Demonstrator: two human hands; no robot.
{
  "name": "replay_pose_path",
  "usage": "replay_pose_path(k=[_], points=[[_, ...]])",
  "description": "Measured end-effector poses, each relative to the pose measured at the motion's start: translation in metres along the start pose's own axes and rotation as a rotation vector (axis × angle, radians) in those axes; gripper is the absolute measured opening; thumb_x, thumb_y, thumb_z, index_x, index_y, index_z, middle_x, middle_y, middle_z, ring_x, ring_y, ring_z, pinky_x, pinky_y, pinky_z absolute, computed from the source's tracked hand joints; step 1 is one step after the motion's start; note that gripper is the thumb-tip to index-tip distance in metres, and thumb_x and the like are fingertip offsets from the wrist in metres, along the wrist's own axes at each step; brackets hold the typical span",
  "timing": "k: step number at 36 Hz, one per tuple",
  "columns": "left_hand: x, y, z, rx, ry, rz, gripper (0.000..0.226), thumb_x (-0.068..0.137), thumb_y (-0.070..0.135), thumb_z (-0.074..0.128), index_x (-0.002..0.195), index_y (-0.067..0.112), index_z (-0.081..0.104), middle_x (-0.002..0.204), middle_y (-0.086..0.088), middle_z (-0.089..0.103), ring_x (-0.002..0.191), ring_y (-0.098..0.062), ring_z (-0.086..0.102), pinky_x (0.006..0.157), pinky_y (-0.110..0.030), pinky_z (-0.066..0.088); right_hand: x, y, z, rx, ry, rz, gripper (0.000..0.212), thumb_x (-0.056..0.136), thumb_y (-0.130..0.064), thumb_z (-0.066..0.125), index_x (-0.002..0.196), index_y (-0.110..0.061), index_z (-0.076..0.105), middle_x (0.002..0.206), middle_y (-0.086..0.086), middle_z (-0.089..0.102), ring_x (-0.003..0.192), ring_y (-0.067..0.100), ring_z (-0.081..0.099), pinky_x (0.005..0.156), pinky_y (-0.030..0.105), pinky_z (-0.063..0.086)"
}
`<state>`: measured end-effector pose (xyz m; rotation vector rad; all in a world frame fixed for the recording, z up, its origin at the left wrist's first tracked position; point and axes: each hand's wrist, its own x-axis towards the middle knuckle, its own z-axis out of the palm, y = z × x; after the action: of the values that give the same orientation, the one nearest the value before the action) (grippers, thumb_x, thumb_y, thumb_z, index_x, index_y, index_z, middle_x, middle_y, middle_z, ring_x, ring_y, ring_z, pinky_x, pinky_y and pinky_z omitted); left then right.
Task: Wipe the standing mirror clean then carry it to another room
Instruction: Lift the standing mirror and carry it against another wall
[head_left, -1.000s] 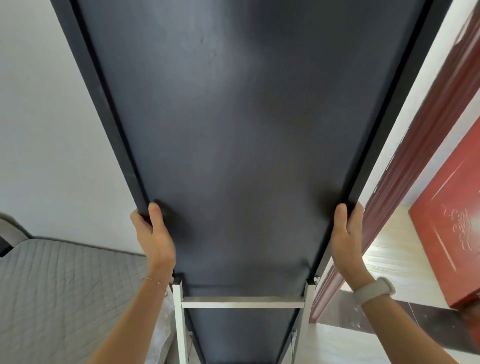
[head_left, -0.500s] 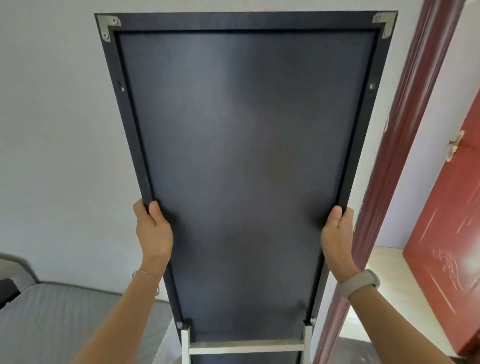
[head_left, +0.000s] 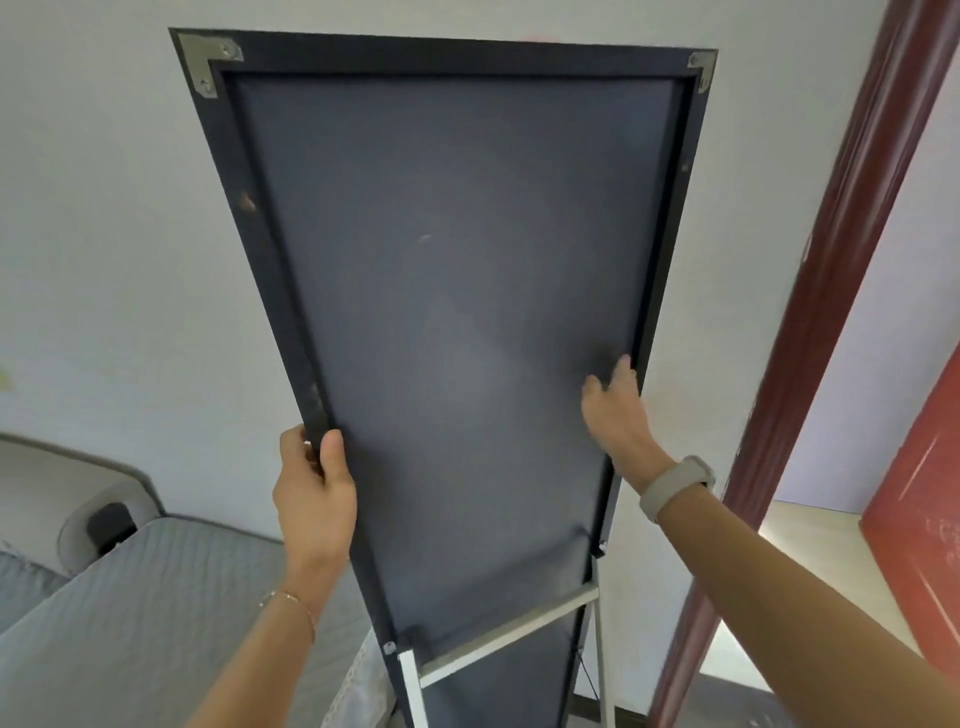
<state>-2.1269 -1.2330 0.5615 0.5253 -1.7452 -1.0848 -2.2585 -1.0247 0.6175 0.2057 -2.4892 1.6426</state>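
You look to be in the carrying part of the job: you hold the standing mirror (head_left: 452, 312) from behind, its dark backing facing you, so whether the glass is wiped clean cannot be told from here. The doorway is still to your right, so the trip to another room seems mostly ahead.

Nearest you, your left hand (head_left: 314, 488) grips the mirror's left frame edge, thumb on the backing and fingers curled round the front. Your right hand (head_left: 615, 410), with a pale watch band (head_left: 675, 486) at the wrist, lies flatter against the backing near the right edge; its fingers are loosely spread and reach toward the frame, but whether they hook round it is not clear.

Below your hands, the pale metal stand (head_left: 498, 642) crosses the lower back. The mirror leans tilted, top toward the white wall (head_left: 104, 234). A grey quilted bed (head_left: 130, 597) sits low on the left; further right are the dark red door frame (head_left: 831, 312) and a red door (head_left: 924, 519).
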Motion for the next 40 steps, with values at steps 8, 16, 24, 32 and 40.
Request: replay_pose_path(k=[8,16,24,32,40], points=[[-0.018,0.021,0.006,0.037,-0.120,0.015,0.011,0.094,0.024,0.045,0.094,0.013,0.044,0.066,0.003,0.050,0.061,-0.012,0.048,0.054,-0.027,0.036,-0.092,-0.108,0.021,-0.032,-0.104,-0.689,0.066,0.093,-0.028,0.046,0.146,-0.011,0.010,0.157,-0.001,-0.004,0.143,0.010,-0.004,0.113,0.022,0.005],[-0.039,0.033,0.012,0.053,-0.209,0.046,0.013,0.094,0.023,0.047,0.086,0.013,0.043,0.065,-0.004,0.052,0.058,-0.018,0.049,0.049,-0.026,0.035,-0.105,-0.145,0.041,-0.163,-0.057,-0.555,0.094,0.083,-0.058,0.049,0.145,-0.007,0.001,0.152,0.020,-0.016,0.139,0.035,-0.023,0.115,0.051,0.016],[-0.047,0.041,0.008,0.070,-0.278,0.099,0.018,0.093,0.025,0.048,0.083,0.012,0.043,0.062,-0.001,0.051,0.055,-0.018,0.047,0.049,-0.028,0.036,-0.109,-0.146,0.024,-0.124,-0.050,-0.502,0.092,0.083,-0.056,0.051,0.144,-0.005,0.004,0.153,0.020,-0.013,0.140,0.034,-0.021,0.115,0.052,0.016],[-0.057,0.048,0.007,0.169,-0.289,0.192,0.026,0.091,0.032,0.050,0.077,0.012,0.041,0.060,0.000,0.050,0.055,-0.022,0.051,0.050,-0.031,0.041,-0.104,-0.155,0.015,-0.059,-0.002,-0.485,0.100,0.079,-0.058,0.054,0.145,-0.008,-0.003,0.154,0.022,-0.003,0.142,0.034,-0.008,0.113,0.048,0.018],[-0.051,0.053,0.013,0.263,-0.413,0.330,0.032,0.088,0.038,0.054,0.066,0.024,0.034,0.060,0.001,0.051,0.053,-0.015,0.049,0.050,-0.022,0.040,-0.085,-0.149,0.001,-0.178,0.121,-0.573,0.066,0.092,-0.036,0.044,0.143,-0.005,0.017,0.138,0.016,0.043,0.119,0.033,0.046,0.098,0.039,0.036]])
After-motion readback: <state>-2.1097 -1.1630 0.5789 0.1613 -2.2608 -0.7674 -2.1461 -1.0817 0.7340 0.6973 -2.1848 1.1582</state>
